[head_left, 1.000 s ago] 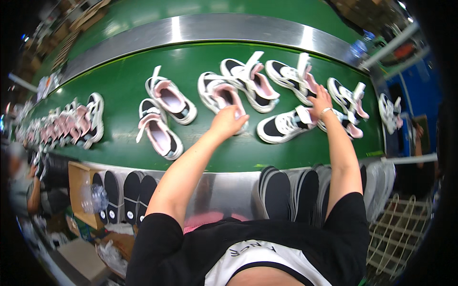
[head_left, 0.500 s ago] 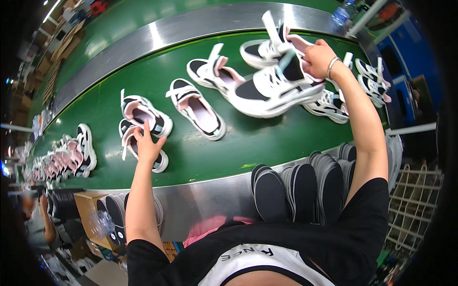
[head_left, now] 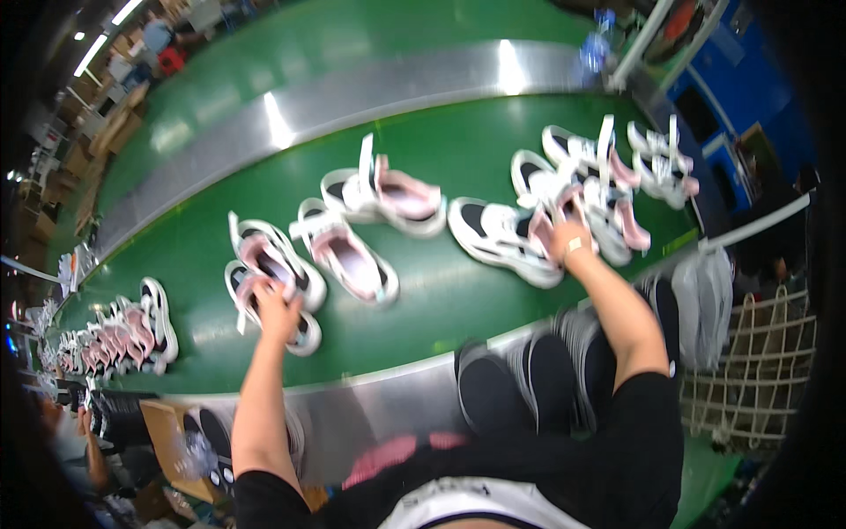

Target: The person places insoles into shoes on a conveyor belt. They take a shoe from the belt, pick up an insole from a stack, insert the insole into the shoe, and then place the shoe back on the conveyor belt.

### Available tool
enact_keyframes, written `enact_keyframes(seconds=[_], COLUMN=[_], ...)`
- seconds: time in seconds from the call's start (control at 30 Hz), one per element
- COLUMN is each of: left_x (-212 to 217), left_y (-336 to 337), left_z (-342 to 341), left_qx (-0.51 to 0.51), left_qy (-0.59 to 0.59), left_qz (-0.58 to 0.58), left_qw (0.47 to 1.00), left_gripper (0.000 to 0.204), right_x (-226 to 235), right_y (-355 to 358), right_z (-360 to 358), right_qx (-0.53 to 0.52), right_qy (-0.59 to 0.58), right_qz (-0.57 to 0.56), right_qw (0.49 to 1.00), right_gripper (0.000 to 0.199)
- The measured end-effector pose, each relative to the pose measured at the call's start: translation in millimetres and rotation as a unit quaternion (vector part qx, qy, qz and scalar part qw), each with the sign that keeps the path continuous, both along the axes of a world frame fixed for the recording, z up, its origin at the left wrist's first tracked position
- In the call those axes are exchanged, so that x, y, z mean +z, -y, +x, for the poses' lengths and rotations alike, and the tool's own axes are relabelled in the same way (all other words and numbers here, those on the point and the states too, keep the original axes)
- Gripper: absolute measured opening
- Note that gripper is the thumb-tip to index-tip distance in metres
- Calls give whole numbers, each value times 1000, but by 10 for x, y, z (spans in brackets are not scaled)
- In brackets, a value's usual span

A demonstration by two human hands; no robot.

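Observation:
My right hand (head_left: 570,240) grips the heel collar of a black, white and pink sneaker (head_left: 498,231), its fingers curled into the opening. That sneaker is down on the green surface, toe pointing left. My left hand (head_left: 277,304) is closed on the collar of the nearer sneaker (head_left: 305,338) of a pair. The farther sneaker (head_left: 307,280) of that pair lies right against it. Between my hands sit two more loose sneakers, one angled toward me (head_left: 357,269) and one lying farther back (head_left: 410,207).
Several sneakers (head_left: 608,234) crowd just beyond my right hand, with another pair (head_left: 661,172) at the far right. A row of sneakers (head_left: 132,331) stands at the left. Stacked dark insoles (head_left: 485,388) line the near metal ledge (head_left: 370,432). A wire basket (head_left: 749,353) is at right.
My right hand has brought its sneaker down from above the surface, and its toe now points left. My left hand stays at the left pair. The whole view has shifted.

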State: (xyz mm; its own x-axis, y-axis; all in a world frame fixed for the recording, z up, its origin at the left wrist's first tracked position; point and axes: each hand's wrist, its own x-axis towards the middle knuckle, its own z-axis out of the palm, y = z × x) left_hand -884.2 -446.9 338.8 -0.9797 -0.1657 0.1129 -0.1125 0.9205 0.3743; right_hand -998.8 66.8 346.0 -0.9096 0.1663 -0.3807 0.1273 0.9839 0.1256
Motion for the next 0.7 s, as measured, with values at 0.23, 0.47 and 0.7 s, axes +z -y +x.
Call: enact_keyframes(seconds=[0.23, 0.47, 0.7], left_x=[169, 167, 212], left_y=[-579, -1394, -1549], left_z=[-384, -640, -577], left_qx=[-54, -100, -90], left_qy=[-27, 16, 12], left_qz=[31, 41, 50], left_qw=[998, 994, 995], left_gripper=[24, 27, 27], right_x=[322, 677, 207], right_y=[-16, 797, 1792], right_z=[-444, -394, -516], right_qx=[-123, 176, 132], right_qy=[26, -163, -143], right_qz=[-44, -22, -132], right_qw=[991, 971, 972], right_gripper=[43, 28, 51])
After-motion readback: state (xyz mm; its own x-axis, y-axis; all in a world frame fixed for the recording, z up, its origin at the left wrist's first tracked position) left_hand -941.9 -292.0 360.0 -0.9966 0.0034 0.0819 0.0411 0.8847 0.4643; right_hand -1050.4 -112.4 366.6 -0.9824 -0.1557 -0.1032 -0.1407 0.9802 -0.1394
